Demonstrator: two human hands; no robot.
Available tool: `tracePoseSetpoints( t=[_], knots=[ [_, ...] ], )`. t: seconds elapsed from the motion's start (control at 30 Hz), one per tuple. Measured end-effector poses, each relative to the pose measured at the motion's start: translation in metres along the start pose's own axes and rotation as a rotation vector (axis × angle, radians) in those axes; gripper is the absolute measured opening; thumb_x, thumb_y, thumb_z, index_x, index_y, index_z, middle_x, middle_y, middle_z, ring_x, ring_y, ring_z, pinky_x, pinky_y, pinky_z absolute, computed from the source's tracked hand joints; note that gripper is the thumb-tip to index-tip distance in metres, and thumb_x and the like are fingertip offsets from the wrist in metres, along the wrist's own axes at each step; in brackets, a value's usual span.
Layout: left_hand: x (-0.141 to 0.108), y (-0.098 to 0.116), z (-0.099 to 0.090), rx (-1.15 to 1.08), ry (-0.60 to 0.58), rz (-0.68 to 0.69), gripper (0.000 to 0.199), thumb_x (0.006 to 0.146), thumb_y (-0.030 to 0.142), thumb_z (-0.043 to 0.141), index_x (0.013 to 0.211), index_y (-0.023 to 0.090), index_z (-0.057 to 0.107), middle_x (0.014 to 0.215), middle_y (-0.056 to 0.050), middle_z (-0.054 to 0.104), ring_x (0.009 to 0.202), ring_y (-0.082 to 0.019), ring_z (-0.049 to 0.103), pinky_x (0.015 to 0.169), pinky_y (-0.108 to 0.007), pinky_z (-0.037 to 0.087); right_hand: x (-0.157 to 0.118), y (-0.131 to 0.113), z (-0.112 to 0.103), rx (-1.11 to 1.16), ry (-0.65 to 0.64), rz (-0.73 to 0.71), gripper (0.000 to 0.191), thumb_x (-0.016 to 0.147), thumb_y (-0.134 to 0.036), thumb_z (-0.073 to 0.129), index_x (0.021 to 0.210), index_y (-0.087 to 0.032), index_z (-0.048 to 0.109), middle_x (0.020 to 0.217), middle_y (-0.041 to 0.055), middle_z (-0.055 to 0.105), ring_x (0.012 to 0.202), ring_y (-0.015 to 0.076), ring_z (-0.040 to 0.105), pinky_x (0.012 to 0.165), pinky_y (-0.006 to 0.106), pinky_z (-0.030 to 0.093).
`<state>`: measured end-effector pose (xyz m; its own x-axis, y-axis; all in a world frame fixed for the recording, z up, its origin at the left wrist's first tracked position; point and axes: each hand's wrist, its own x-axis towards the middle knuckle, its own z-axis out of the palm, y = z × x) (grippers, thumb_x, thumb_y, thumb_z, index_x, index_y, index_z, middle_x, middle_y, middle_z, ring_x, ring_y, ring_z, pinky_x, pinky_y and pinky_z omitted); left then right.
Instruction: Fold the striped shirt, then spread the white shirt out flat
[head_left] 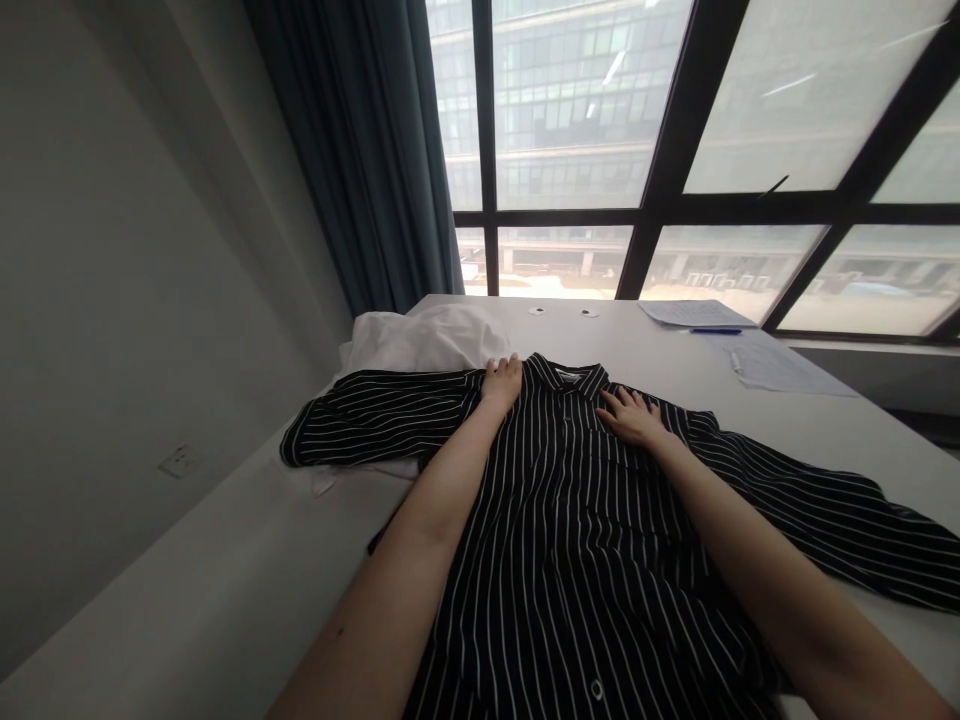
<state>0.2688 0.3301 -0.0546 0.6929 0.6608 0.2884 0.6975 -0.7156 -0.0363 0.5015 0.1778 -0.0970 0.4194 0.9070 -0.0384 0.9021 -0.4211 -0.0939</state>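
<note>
A black shirt (555,520) with white stripes lies front up on the white table, its collar toward the window and its sleeves out to both sides. My left hand (501,382) rests on the shirt's left shoulder beside the collar, fingers slightly bent and pointing forward; its thumb is hidden. Across the collar, my right hand (634,415) lies flat on the other shoulder with its fingers spread. Wrinkles run over the lower front, where a button (597,689) shows. My forearms cover parts of both sides.
White cloth (424,338) lies bunched at the left, partly under the sleeve. Papers (787,362) and a blue pen (716,331) are at the far right of the table (300,560). Two small white pieces lie near the back edge. A wall, a curtain (360,150) and windows surround it.
</note>
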Motion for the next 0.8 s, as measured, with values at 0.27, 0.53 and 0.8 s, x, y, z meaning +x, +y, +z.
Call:
tracePoseSetpoints(
  t=[0.27,0.53,0.8],
  knots=[
    [-0.037,-0.002,-0.023,-0.039,0.073,0.105,0.05,0.088,0.0,0.036,0.132,0.016,0.054,0.15,-0.014,0.038,0.14,-0.025,0.032,0.115,-0.048,0.024,-0.016,0.003,-0.017,0.048,0.119,-0.082,0.056,0.095,-0.047,0.033,0.146,-0.023,0.038,0.156,0.0123,0.03,0.142,0.0312,0.027,0.11,0.056,0.028],
    [-0.16,0.007,-0.081,-0.29,-0.054,0.386,0.027,0.097,0.022,0.045,0.114,0.021,0.065,0.126,-0.008,0.06,0.119,-0.022,0.053,0.108,-0.045,0.034,-0.141,0.01,-0.042,0.069,0.286,-0.361,0.046,0.093,-0.043,0.04,0.132,-0.023,0.054,0.142,0.0112,0.05,0.129,0.0305,0.047,0.104,0.051,0.038],
    [-0.268,0.017,-0.083,-0.33,-0.201,0.379,0.044,0.097,0.043,0.045,0.138,0.027,0.048,0.143,-0.01,0.048,0.134,-0.026,0.042,0.113,-0.052,0.029,-0.251,0.035,-0.012,-0.027,0.117,-0.296,0.049,0.093,-0.055,0.037,0.129,-0.03,0.058,0.134,0.0068,0.06,0.125,0.0318,0.052,0.104,0.057,0.036]
  ],
)
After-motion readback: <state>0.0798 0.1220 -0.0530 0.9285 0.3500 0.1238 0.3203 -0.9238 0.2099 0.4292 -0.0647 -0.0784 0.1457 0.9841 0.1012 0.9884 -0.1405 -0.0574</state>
